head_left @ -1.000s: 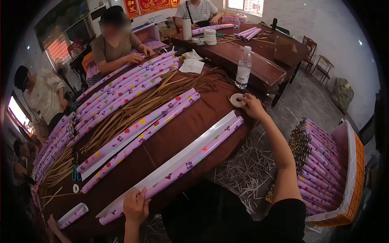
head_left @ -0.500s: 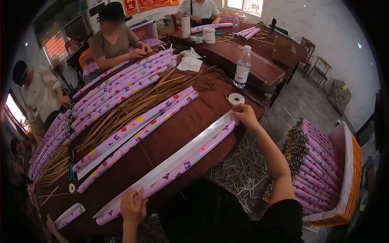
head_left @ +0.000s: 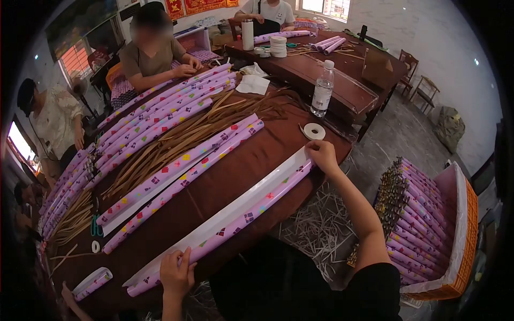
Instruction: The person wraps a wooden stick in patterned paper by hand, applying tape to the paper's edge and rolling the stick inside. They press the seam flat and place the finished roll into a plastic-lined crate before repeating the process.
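A long sheet of purple patterned wrapping paper, partly rolled with its white underside showing, lies along the near edge of the brown table. My left hand grips its near left end, thumb and fingers pressed on the roll. At the far right end my right hand pinches the paper's edge. Just beyond that hand is a white roll of tape. Two more paper rolls lie parallel, further in on the table, one showing a white edge. A short curled piece of the paper sits at the lower left.
Brown flat strips and many finished rolls cover the far side. A water bottle stands at the right. On the floor, an orange basket holds stacked rolls. Co-workers sit across the table.
Both hands keep their hold on the paper and have hardly moved. The view has shifted very slightly. At the left, a co-worker's arm has moved a little.
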A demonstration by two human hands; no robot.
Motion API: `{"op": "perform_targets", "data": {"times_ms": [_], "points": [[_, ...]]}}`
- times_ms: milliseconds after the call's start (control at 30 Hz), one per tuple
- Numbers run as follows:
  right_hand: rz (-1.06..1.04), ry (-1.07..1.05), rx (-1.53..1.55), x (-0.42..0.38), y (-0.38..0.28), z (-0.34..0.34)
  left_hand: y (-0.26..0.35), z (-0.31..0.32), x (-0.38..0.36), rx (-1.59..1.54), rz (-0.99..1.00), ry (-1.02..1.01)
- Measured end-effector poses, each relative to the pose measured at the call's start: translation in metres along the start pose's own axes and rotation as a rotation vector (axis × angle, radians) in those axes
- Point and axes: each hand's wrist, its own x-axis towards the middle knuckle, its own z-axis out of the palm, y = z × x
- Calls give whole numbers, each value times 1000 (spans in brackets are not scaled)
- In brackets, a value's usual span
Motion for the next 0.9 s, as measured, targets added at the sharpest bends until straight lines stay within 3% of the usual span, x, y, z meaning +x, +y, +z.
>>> {"op": "perform_targets", "data": {"times_ms": [133, 300, 400, 433, 500, 533, 633, 700, 800, 900], "points": [[70, -75, -29, 3, -3, -3, 1, -1, 1, -25, -21, -13], [-125, -252, -355, 14, -11, -13, 1, -3, 2, -19, -40, -7], [61, -350, -257, 23, -16, -14, 1, -4, 4, -17, -32, 26], [-55, -329, -265, 31, 10, -7, 1, -4, 4, -25, -12, 31], [58, -290, -323, 36, 3, -6, 0, -5, 3, -20, -32, 44], [-56, -130, -500, 35, 0, 2, 0, -6, 3, -28, -14, 42], [-342, 56, -576, 48, -26, 22, -2, -7, 3, -32, -13, 42], [-535, 25, -400, 47, -74, 39, -2, -8, 3, -33, -15, 37], [-591, -142, -198, 42, -138, 91, -2, -7, 3, -29, 0, 44], [-745, -115, -139, 54, -176, 165, -1, -2, 5, -29, -18, 31]]}}
